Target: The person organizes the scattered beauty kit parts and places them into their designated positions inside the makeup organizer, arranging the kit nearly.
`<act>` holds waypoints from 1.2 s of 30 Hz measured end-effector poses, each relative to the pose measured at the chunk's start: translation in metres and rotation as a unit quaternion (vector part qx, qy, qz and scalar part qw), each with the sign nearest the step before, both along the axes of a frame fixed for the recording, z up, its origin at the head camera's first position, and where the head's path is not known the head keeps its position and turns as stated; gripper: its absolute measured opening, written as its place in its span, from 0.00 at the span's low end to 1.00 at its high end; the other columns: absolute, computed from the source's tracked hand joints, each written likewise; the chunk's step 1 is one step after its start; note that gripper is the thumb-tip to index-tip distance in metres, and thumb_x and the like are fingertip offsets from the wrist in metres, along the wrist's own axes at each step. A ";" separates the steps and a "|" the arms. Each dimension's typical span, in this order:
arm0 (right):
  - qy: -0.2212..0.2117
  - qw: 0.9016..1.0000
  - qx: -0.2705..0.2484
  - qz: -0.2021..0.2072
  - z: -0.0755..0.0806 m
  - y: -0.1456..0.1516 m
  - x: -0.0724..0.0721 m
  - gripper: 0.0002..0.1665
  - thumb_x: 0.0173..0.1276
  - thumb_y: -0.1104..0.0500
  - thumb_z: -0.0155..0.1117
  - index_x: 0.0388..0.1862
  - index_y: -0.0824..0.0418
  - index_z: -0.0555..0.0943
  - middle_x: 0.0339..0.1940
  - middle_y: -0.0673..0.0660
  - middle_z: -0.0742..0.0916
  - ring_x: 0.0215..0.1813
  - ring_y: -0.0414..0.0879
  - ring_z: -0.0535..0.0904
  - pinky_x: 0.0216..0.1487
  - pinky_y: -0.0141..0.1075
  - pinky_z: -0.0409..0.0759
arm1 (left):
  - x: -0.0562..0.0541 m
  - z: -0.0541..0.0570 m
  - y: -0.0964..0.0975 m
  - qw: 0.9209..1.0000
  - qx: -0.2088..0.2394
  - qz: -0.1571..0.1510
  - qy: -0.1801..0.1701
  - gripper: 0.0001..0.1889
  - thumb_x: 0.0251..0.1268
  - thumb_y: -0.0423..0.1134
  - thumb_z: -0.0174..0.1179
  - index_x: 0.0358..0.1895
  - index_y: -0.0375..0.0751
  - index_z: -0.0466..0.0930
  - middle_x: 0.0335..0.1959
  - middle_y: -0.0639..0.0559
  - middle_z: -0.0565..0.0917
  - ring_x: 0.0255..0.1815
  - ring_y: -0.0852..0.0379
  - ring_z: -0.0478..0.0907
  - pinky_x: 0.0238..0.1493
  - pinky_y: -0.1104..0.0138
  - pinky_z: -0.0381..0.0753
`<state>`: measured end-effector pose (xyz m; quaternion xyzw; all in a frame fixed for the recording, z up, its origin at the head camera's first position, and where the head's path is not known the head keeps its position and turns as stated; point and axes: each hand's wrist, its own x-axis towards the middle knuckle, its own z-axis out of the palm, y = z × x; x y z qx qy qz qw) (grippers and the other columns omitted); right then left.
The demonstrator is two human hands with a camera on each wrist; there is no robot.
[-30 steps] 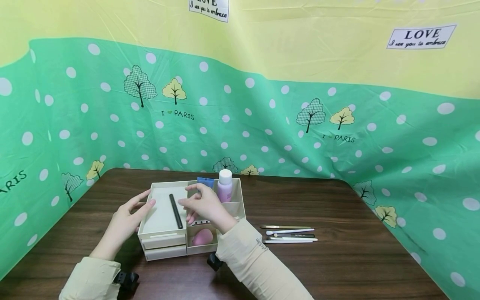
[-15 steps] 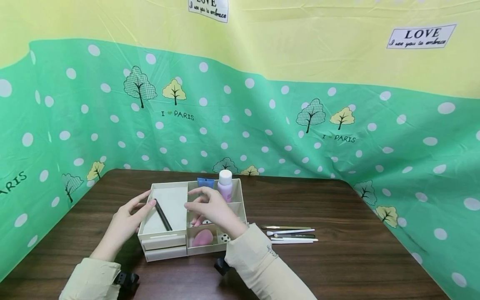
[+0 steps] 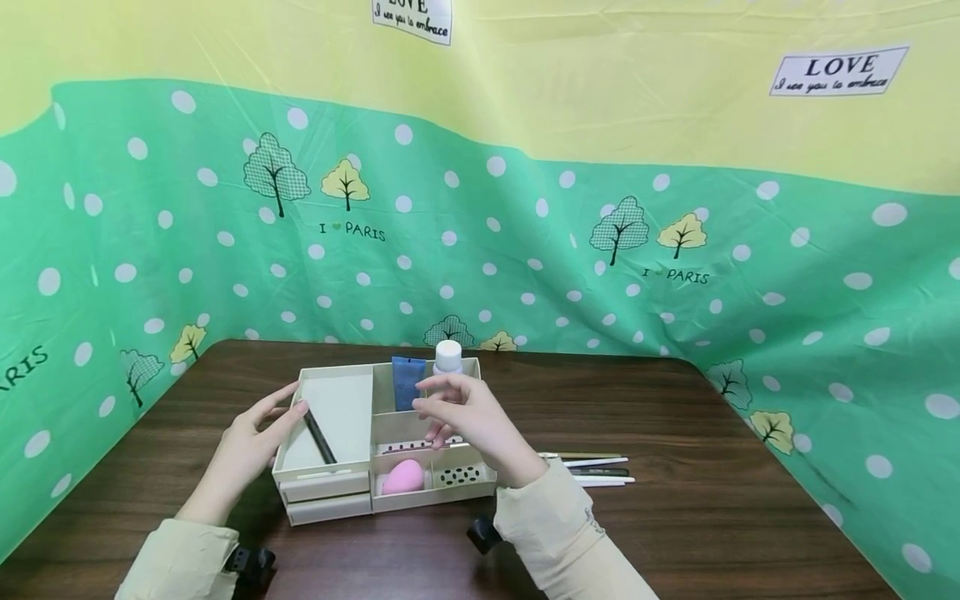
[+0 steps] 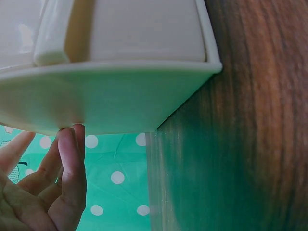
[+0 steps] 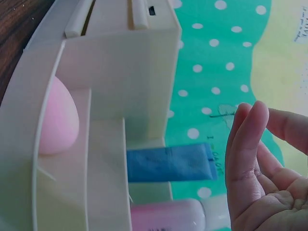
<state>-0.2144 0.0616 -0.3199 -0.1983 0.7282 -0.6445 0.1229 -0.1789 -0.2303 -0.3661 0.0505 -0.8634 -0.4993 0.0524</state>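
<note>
A cream cosmetics organizer (image 3: 335, 425) with drawers and open compartments stands on the table. On its flat left top lies a black pen-like stick (image 3: 320, 437), slanted, its upper end by my left thumb. My left hand (image 3: 251, 437) rests against the organizer's left side, fingertips (image 4: 72, 137) touching the wall; whether the thumb touches the stick I cannot tell. Above the right compartments hovers my right hand (image 3: 480, 421), fingers loosely bent and holding nothing. Near it stand a blue tube (image 3: 407, 382) and a white-capped bottle (image 3: 448, 357), partly hidden. In front sits a pink makeup sponge (image 3: 403, 477).
Several makeup brushes (image 3: 607, 472) lie on the dark wooden table (image 3: 720, 517) right of the organizer, partly behind my right wrist. A black-dotted white item (image 3: 459, 476) fills the front right compartment. A patterned cloth (image 3: 525, 275) hangs behind the table.
The black stick has tipped from the middle of the top towards its left edge. My right hand has moved right, away from it. The left hand has stayed in place.
</note>
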 end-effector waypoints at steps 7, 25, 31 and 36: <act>0.016 1.000 -0.005 -0.023 0.003 0.024 0.001 0.21 0.68 0.62 0.65 0.56 0.74 0.78 0.31 0.53 0.86 0.25 0.42 0.80 0.30 0.33 0.83 | 0.001 0.001 0.000 1.000 0.005 0.000 -0.001 0.35 0.73 0.59 0.52 0.77 0.47 0.60 0.65 0.28 0.72 0.38 0.59 0.79 0.31 0.67 0.82; 0.033 0.995 0.028 -0.088 -0.002 0.076 0.000 0.19 0.66 0.63 0.66 0.53 0.74 0.79 0.31 0.51 0.86 0.29 0.42 0.81 0.36 0.33 0.83 | 0.001 0.002 0.001 1.000 0.005 -0.002 -0.001 0.35 0.73 0.60 0.52 0.77 0.47 0.60 0.65 0.28 0.72 0.39 0.58 0.78 0.31 0.66 0.81; 0.045 0.991 0.063 -0.113 -0.006 0.092 -0.001 0.19 0.66 0.62 0.68 0.52 0.72 0.81 0.33 0.52 0.88 0.31 0.43 0.82 0.37 0.34 0.83 | 0.001 0.002 0.001 1.000 0.009 -0.002 -0.002 0.35 0.73 0.59 0.52 0.77 0.47 0.60 0.65 0.28 0.72 0.38 0.58 0.78 0.31 0.67 0.81; 0.043 0.986 0.091 -0.131 -0.008 0.102 -0.004 0.18 0.65 0.61 0.69 0.51 0.70 0.82 0.34 0.54 0.89 0.33 0.46 0.82 0.39 0.37 0.84 | 0.001 0.003 0.001 1.000 0.006 -0.002 -0.003 0.35 0.73 0.59 0.52 0.77 0.47 0.60 0.66 0.28 0.72 0.39 0.58 0.78 0.31 0.67 0.80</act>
